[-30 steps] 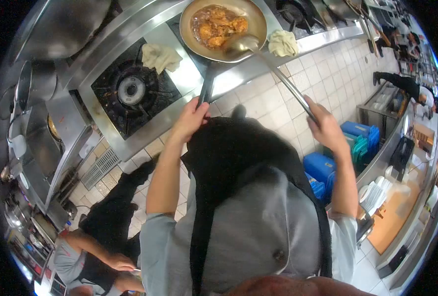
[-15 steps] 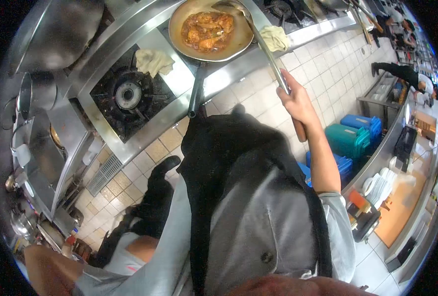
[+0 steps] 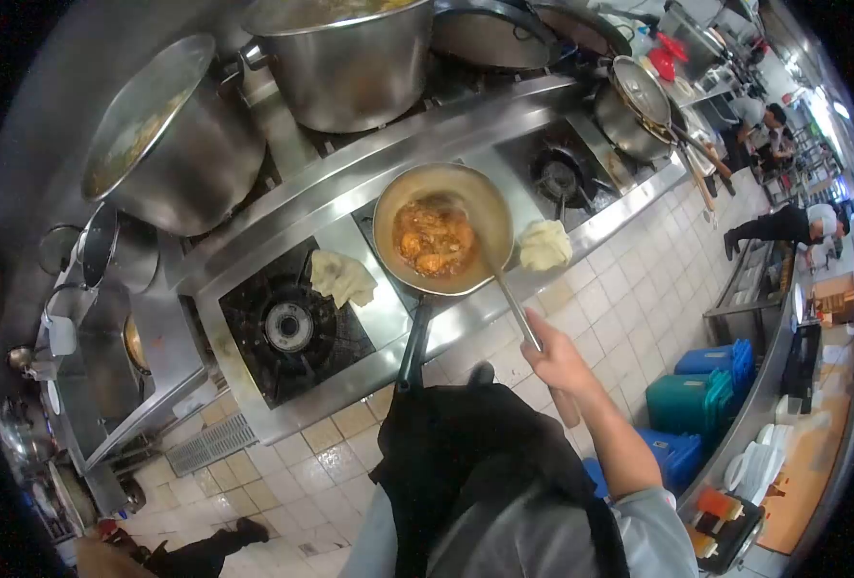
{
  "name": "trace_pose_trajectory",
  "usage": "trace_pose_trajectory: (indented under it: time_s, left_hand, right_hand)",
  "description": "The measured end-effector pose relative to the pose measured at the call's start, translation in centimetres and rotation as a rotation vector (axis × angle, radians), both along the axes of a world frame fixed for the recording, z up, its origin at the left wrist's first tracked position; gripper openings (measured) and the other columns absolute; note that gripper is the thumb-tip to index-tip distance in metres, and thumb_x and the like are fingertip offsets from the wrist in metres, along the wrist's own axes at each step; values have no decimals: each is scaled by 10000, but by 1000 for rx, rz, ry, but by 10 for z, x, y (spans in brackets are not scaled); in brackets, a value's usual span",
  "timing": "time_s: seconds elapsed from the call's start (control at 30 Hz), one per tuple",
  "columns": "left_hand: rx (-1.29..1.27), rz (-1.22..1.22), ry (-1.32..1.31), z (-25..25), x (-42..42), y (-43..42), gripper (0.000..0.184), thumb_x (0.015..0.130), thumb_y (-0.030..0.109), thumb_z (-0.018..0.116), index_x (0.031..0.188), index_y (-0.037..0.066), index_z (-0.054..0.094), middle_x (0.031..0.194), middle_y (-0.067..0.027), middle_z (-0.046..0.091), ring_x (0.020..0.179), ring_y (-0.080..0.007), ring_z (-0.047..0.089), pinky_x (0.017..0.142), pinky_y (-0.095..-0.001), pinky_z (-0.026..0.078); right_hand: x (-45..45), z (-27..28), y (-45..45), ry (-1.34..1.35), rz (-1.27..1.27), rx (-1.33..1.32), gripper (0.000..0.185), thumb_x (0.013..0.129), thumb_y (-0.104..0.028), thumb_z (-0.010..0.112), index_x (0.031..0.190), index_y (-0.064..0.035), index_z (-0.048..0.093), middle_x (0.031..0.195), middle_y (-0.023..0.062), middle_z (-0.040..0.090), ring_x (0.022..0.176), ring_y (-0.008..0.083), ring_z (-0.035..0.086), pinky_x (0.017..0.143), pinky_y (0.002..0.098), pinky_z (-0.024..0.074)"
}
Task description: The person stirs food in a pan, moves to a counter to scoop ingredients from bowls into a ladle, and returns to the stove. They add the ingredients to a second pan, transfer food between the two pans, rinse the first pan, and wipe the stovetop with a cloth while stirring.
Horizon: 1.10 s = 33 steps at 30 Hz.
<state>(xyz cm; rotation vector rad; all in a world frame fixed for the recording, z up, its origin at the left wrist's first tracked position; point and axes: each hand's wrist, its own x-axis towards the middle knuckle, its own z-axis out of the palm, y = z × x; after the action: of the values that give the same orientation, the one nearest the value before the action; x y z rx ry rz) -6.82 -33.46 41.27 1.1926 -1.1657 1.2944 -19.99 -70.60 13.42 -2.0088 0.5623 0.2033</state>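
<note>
My right hand is closed round the long handle of a metal ladle, whose bowl end reaches into the food in the frying pan. Browned, sauced pieces of food lie in that pan, which rests on the middle burner of the steel stove. The pan's dark handle points toward my body, and no hand is on it. My left hand is out of sight. Crumpled pale cloths lie left and right of the pan.
Two large stockpots stand behind the stove. A bare burner is at the left, another at the right, near stacked pans. Bins and a counter with plates are at the right. Other people are at the far right and lower left.
My left hand has let go of the pan handle and left the view. The ladle's bowl has come back from the pan's far rim into the food. The view has tilted up toward the stockpots.
</note>
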Motion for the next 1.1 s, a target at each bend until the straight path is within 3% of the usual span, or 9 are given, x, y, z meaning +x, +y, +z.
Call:
trace_pose_trajectory:
  time_s: [0.47, 0.6, 0.63, 0.73, 0.77, 0.83, 0.93, 1.0, 1.1]
  left_hand:
    - [-237, 10, -65, 7, 6, 12, 429, 1034, 345, 486, 1236, -9, 619, 1182, -154, 651, 1072, -237, 628, 911, -367, 505]
    - [-344, 207, 1040, -130, 28, 1, 428, 1035, 344, 483, 1219, -14, 627, 1173, -161, 652, 1066, -244, 629, 906, -373, 506]
    - [-18, 112, 1417, -200, 30, 8, 501, 1036, 258, 512, 1447, -19, 437, 1397, -187, 550, 1329, -256, 503, 1123, -399, 403]
    - [414, -142, 2064, -345, 16, -23, 518, 1031, 407, 556, 1402, 48, 512, 1149, -91, 632, 1051, -187, 619, 882, -324, 530]
    - [176, -357, 2333, -378, 4, -41, 522, 1015, 471, 562, 1341, 64, 535, 1005, -46, 631, 915, -161, 626, 787, -318, 547]
    - [55, -874, 2521, -392, -8, -67, 551, 1010, 555, 512, 1279, 75, 539, 983, -73, 652, 879, -196, 654, 759, -338, 563]
    - [122, -806, 2623, -357, -7, -93, 434, 1015, 493, 547, 1165, 85, 553, 857, -56, 616, 716, -156, 614, 603, -284, 523]
    - [544, -714, 2417, -375, -1, -89, 378, 986, 438, 619, 1116, 86, 578, 799, -24, 554, 595, -107, 484, 498, -266, 394]
    - [425, -599, 2378, -346, 1, -85, 305, 962, 354, 673, 1030, 81, 554, 723, 18, 465, 508, -58, 395, 420, -224, 282]
  right_hand:
    - [-5, 13, -32, -153, 296, -430, 636, 820, -6, 562, 1447, -3, 453, 1186, 298, 617, 1089, 432, 615, 950, 460, 497]
    - [-27, 73, -20, -2, 252, -325, 620, 847, -22, 586, 1454, -19, 464, 1175, 286, 626, 1053, 398, 637, 900, 441, 512]
    - [-32, 81, -14, 60, 172, -265, 612, 861, -38, 599, 1459, -22, 467, 1213, 275, 630, 1078, 376, 645, 912, 426, 511]
    - [-50, 94, 9, 202, -41, -14, 599, 891, -75, 617, 1468, -24, 466, 1311, 242, 617, 1167, 313, 628, 977, 388, 488]
    - [-57, 93, 13, 205, -47, -19, 599, 891, -75, 617, 1468, -24, 466, 1311, 242, 617, 1167, 313, 628, 977, 388, 488]
    - [-68, 90, 18, 225, -33, 159, 602, 898, -88, 624, 1473, -17, 458, 1390, 222, 583, 1256, 281, 579, 1050, 376, 444]
    - [-71, 73, 20, 291, 0, 112, 592, 892, -84, 619, 1458, -1, 463, 1384, 265, 572, 1278, 348, 566, 1082, 392, 419]
    - [-71, 55, 16, 134, 121, -21, 570, 903, -99, 612, 1445, 3, 470, 1360, 289, 571, 1269, 405, 560, 1084, 405, 419]
    - [-65, 54, 20, 130, 98, -114, 557, 914, -105, 608, 1442, 6, 471, 1354, 285, 577, 1287, 406, 547, 1091, 408, 416]
